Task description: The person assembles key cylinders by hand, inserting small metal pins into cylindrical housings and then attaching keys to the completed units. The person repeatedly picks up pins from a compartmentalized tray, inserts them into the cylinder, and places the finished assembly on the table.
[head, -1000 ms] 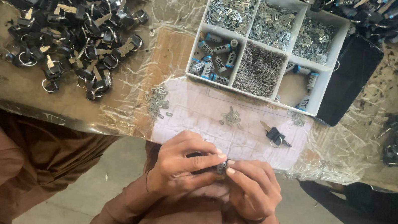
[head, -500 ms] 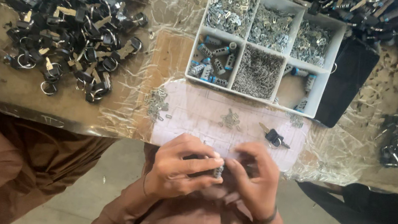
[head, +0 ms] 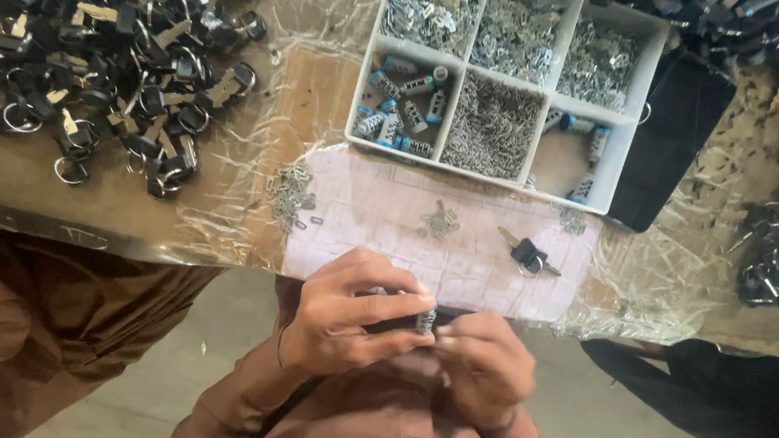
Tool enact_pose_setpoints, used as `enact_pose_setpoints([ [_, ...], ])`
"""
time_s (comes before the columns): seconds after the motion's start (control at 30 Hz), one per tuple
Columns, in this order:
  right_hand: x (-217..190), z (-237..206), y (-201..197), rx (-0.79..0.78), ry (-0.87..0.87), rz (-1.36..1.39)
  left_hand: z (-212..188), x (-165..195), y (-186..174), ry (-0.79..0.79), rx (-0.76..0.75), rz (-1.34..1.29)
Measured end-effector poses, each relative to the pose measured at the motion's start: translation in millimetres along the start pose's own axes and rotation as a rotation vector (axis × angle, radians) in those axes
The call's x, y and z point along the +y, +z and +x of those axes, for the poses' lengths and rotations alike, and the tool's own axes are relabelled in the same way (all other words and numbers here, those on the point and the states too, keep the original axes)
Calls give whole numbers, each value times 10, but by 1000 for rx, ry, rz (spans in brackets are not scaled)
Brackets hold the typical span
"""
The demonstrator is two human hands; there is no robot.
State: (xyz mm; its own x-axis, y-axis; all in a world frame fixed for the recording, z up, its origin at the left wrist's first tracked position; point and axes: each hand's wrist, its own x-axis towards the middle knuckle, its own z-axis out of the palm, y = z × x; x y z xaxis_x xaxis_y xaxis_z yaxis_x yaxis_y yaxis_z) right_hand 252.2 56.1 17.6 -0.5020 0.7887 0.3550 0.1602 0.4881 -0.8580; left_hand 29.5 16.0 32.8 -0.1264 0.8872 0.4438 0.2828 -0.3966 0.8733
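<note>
Close to my chest, below the table's near edge, my left hand (head: 348, 311) and my right hand (head: 483, 361) meet. Between their fingertips they pinch a small metal cylinder part (head: 425, 322), grey with a dark band. My left hand wraps it from the left with thumb and forefinger. The curled fingers of my right hand touch its right side. Most of the part is hidden by my fingers.
A white compartment tray (head: 457, 74) holds several kinds of small metal parts. On the pale paper sheet (head: 380, 218) lie a black-headed key (head: 529, 255) and loose metal bits (head: 439, 220). A heap of black keys with rings (head: 104, 45) covers the table's left. A black pouch (head: 679, 136) lies right of the tray.
My right hand has turned and curled its fingers over the part. Both hands stay together in front of my chest, and the view has shifted slightly.
</note>
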Motion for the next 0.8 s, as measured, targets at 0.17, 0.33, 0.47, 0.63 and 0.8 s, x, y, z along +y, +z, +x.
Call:
enact_pose_setpoints([
  [0.17,-243,67,19,189,-151,-133,-12,43,23,-10,-6,-16],
  [0.33,-370,273,38,118,-79,-85,-20,74,7,-3,-14,-16],
  [0.47,-415,356,65,95,-92,-168,-29,87,19,5,-8,5],
  [0.63,-426,332,33,41,-188,-379,-17,99,26,56,17,109],
  [0.8,-312,171,-60,-6,254,-153,-18,118,-18,127,-13,193],
])
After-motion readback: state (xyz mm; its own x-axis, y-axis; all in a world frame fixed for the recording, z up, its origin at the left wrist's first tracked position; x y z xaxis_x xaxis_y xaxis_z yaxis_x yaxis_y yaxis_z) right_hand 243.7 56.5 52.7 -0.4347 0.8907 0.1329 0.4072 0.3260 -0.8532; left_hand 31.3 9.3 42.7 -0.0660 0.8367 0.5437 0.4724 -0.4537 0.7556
